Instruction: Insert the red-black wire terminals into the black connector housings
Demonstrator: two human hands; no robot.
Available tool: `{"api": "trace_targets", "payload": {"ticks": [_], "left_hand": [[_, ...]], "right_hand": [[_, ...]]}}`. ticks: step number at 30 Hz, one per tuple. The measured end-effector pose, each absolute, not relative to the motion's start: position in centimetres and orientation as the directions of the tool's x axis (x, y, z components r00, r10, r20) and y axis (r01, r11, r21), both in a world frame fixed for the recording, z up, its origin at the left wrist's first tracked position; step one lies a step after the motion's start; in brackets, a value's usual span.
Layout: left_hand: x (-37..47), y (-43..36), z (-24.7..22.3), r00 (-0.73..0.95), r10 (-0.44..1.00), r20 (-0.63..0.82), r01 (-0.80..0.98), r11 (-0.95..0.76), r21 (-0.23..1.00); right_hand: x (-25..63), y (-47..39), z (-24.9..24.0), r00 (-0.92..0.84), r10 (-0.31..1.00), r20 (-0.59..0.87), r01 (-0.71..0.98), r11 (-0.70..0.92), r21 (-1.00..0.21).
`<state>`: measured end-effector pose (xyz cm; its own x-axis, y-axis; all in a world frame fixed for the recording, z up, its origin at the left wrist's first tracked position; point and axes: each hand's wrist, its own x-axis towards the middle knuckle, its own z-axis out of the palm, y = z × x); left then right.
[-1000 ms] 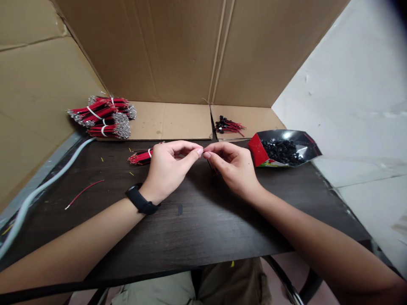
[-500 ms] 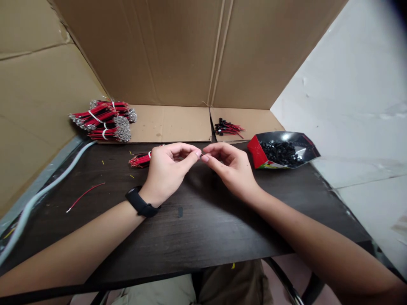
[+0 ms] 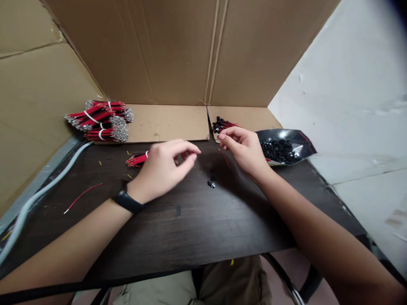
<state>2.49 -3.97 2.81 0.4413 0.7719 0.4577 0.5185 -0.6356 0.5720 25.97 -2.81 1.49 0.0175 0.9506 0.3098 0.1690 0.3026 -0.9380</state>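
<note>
My right hand (image 3: 243, 148) is closed in a pinch, with a small pale tip showing at its fingertips. A thin red wire (image 3: 224, 158) shows just below those fingers and seems to run from the pinch; its upper part is hidden. To the left, my left hand (image 3: 173, 163) has thumb and forefinger apart with nothing visible between them. Small black plastic connector housings (image 3: 211, 182) lie on the dark table between and below the hands. Right behind the right hand is a pile of red wires with black housings (image 3: 222, 124) on cardboard.
Tied bundles of red and black wires (image 3: 104, 120) are stacked at the back left. Another bundle (image 3: 136, 160) lies partly behind my left hand. A box of black housings (image 3: 282, 148) stands at the right. One loose red wire (image 3: 82, 197) rests at the left, below tall cardboard (image 3: 159, 51).
My hands have parted. The right one has moved up towards the pile of wires, and the left has opened its pinch. Black housings on the table now show between them.
</note>
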Motion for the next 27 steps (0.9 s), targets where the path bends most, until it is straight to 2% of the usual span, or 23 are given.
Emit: {"api": "trace_targets", "payload": {"ticks": [3,6,9,11,13,15,17,21,27], "left_hand": [[3.7,-4.5,1.1,0.690,0.640,0.337,0.505,-0.760,0.409],[4.7,-4.4,-0.4,0.758,0.595,0.268,0.532,-0.801,0.275],[5.1,-4.0,-0.9,0.768,0.579,0.272,0.533,-0.814,0.230],[5.2,-3.9,-0.8,0.743,0.596,0.305,0.516,-0.800,0.306],[5.1,-3.9,-0.5,0.652,0.686,0.323,0.485,-0.705,0.517],[5.1,-4.0,0.0,0.516,0.814,0.266,0.378,-0.496,0.782],[4.9,-4.0,0.6,0.396,0.905,0.154,0.220,-0.257,0.941],[4.2,-3.8,1.4,0.266,0.964,-0.001,-0.012,0.005,1.000],[3.6,-3.4,1.0,0.303,0.946,-0.115,-0.204,0.182,0.962]], "right_hand": [[26.4,-2.3,1.5,0.030,0.948,0.318,0.192,0.306,-0.932],[26.1,-2.3,1.3,0.036,0.956,0.292,0.179,0.282,-0.943],[25.8,-2.3,1.1,0.011,0.962,0.274,0.148,0.270,-0.952],[25.7,-2.4,1.0,-0.007,0.966,0.257,0.139,0.255,-0.957],[25.5,-2.5,0.9,-0.020,0.969,0.247,0.148,0.247,-0.958],[25.4,-2.7,0.9,-0.040,0.966,0.255,0.172,0.258,-0.951],[25.2,-3.0,1.0,-0.071,0.960,0.270,0.196,0.278,-0.940],[24.7,-3.6,1.2,-0.115,0.950,0.289,0.190,0.307,-0.933],[24.4,-4.3,1.5,-0.129,0.950,0.285,0.213,0.308,-0.927]]}}
